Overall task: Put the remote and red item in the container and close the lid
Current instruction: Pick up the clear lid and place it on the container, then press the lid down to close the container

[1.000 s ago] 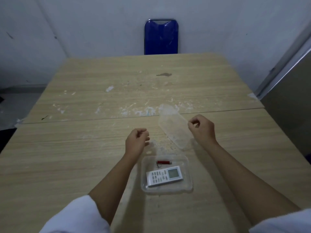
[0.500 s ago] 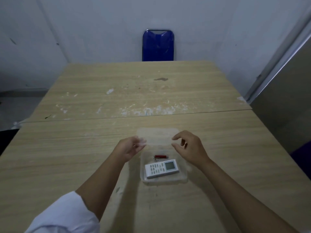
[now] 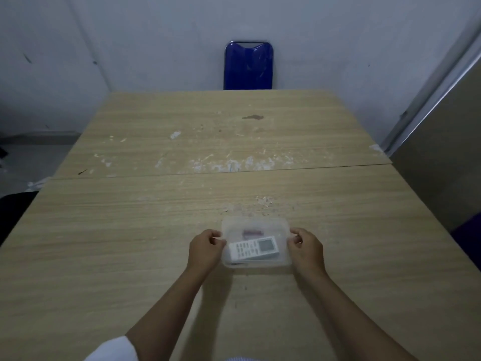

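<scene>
both hands, left hand (image 3: pixel 207 250) and right hand (image 3: pixel 307 250), grip the clear lid (image 3: pixel 256 225) over the container (image 3: pixel 256 264); uneven pressing risks an unsealed far edge.

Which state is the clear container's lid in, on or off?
On. The clear lid covers the container, blurring the red item beneath; both hands grip its ends. Whether it is snapped shut cannot be told.

remote (image 3: pixel 253 249) and red item (image 3: pixel 252 233) behind it lie in the container (image 3: pixel 285 264), between my left hand (image 3: pixel 205 250) and right hand (image 3: pixel 307 250).
</scene>
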`<state>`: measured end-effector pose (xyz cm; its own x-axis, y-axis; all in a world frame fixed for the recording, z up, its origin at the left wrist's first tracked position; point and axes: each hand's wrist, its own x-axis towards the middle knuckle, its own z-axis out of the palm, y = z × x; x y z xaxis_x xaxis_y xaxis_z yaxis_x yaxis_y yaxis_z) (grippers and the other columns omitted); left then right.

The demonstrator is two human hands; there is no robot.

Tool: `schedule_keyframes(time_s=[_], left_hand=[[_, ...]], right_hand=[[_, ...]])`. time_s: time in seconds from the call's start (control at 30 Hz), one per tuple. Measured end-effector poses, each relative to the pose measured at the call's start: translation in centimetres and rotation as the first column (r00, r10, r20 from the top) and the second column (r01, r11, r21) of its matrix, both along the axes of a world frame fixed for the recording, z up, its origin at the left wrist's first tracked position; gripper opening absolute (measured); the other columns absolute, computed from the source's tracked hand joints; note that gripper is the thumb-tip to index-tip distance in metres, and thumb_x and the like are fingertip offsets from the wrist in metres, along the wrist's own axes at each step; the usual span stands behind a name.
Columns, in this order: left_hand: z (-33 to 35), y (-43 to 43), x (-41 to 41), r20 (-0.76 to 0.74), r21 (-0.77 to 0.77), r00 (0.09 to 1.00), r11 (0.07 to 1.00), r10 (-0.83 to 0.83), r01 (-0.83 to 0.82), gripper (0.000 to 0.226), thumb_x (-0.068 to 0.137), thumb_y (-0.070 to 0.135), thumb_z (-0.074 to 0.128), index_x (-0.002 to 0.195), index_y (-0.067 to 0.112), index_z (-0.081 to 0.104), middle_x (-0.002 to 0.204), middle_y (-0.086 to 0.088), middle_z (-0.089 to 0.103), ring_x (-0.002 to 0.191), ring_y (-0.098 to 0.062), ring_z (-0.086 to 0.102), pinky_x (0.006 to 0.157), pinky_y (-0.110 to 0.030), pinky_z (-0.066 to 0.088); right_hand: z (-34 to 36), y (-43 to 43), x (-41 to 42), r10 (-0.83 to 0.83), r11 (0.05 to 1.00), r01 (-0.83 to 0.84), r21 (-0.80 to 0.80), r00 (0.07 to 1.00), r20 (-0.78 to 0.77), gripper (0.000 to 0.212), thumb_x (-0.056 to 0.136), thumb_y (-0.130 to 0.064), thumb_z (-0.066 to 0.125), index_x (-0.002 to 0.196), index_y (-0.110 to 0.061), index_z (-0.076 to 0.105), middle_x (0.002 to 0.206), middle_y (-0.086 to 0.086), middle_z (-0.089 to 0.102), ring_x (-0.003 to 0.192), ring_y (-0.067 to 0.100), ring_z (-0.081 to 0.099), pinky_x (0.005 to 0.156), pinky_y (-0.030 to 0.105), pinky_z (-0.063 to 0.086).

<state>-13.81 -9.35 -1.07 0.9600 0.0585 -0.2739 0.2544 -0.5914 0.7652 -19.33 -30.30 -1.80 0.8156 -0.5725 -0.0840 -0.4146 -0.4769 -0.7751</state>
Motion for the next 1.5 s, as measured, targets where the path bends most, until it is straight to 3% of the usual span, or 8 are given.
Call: schedule_keyframes(time_s=[0.1,0.5,0.7,0.83,0.93,1.23,1.37,1.5], left_hand=[[-0.3,-0.2,-0.7,0.054,0.112,0.997,0.992,-0.059,0.052,0.029,0.085,0.012,0.061,0.112,0.004,0.066,0.099,-0.015,0.072,0.092,-0.025,0.066,0.079,-0.027,0.046],[-1.6,-0.4,-0.4,0.044,0.163,0.995,0.983,-0.087,0.079,0.041,0.082,0.012,0.06,0.122,0.004,0.061,0.107,-0.016,0.069,0.094,-0.026,0.066,0.085,-0.032,0.051],[-2.1,-0.9,-0.4,0.151,0.259,0.902,0.897,-0.404,0.358,0.067,0.089,0.022,0.043,0.149,0.006,0.016,0.159,-0.015,0.014,0.146,-0.026,0.016,0.121,-0.036,0.015],[-4.0,-1.1,-0.4,0.054,0.384,0.832,0.78,-0.553,0.494,0.079,0.084,0.057,0.005,0.15,0.014,-0.005,0.16,0.0,-0.015,0.147,-0.014,-0.014,0.124,-0.042,0.001],[-5.2,-1.0,-0.5,0.071,0.393,0.829,0.779,-0.555,0.488,0.082,0.08,0.06,0.001,0.15,0.017,-0.008,0.152,0.007,-0.026,0.143,-0.01,-0.022,0.118,-0.039,-0.009],[-6.0,-1.1,-0.7,0.141,0.335,0.851,0.833,-0.507,0.441,0.074,0.085,0.056,0.007,0.15,0.022,-0.004,0.154,0.012,-0.018,0.144,-0.005,-0.015,0.121,-0.038,-0.007],[-6.0,-0.9,-0.4,0.152,0.377,0.832,0.809,-0.534,0.451,0.076,0.086,0.056,0.013,0.151,0.018,0.003,0.162,0.002,-0.001,0.149,-0.014,0.002,0.121,-0.033,0.003],[-5.0,-0.7,0.1,0.255,0.197,0.9,0.931,-0.353,0.309,0.066,0.09,0.042,0.038,0.146,0.011,0.027,0.156,0.001,0.023,0.143,-0.015,0.021,0.116,-0.028,0.016]], right_hand=[[-0.3,0.2,-0.6,0.035,0.993,-0.036,-0.109,0.999,-0.01,0.032,0.083,0.0,0.056,0.113,-0.003,0.065,0.1,0.02,0.064,0.08,0.024,0.058,0.074,0.023,0.041],[-1.4,0.5,0.2,0.061,0.986,-0.071,-0.152,0.996,-0.07,0.036,0.084,-0.001,0.052,0.12,-0.004,0.058,0.118,0.021,0.057,0.106,0.034,0.057,0.092,0.038,0.048],[-2.3,2.1,0.7,0.367,0.858,-0.402,-0.321,0.915,-0.164,0.058,0.097,-0.032,0.035,0.149,-0.016,0.014,0.162,0.003,0.004,0.148,0.02,0.001,0.121,0.038,0.011],[-4.0,2.4,0.9,0.398,0.799,-0.482,-0.358,0.872,-0.286,0.072,0.088,-0.054,0.006,0.149,-0.019,-0.006,0.16,0.001,-0.014,0.146,0.015,-0.018,0.123,0.044,0.001],[-4.6,2.4,0.9,0.395,0.772,-0.494,-0.4,0.866,-0.306,0.072,0.086,-0.054,0.002,0.148,-0.019,-0.011,0.159,0.002,-0.017,0.146,0.016,-0.019,0.123,0.044,0.0],[-4.9,2.5,1.0,0.394,0.792,-0.476,-0.384,0.877,-0.274,0.073,0.086,-0.054,0.006,0.149,-0.018,-0.007,0.16,0.001,-0.013,0.145,0.015,-0.016,0.12,0.038,0.001],[-4.4,2.2,1.1,0.424,0.81,-0.484,-0.332,0.873,-0.239,0.07,0.092,-0.051,0.02,0.15,-0.016,0.0,0.161,0.0,-0.008,0.146,0.014,-0.012,0.12,0.035,0.008],[-3.5,1.5,1.5,0.266,0.957,-0.258,-0.135,0.963,0.045,0.046,0.096,-0.016,0.046,0.14,-0.008,0.037,0.152,0.01,0.03,0.142,0.024,0.025,0.116,0.031,0.021]])
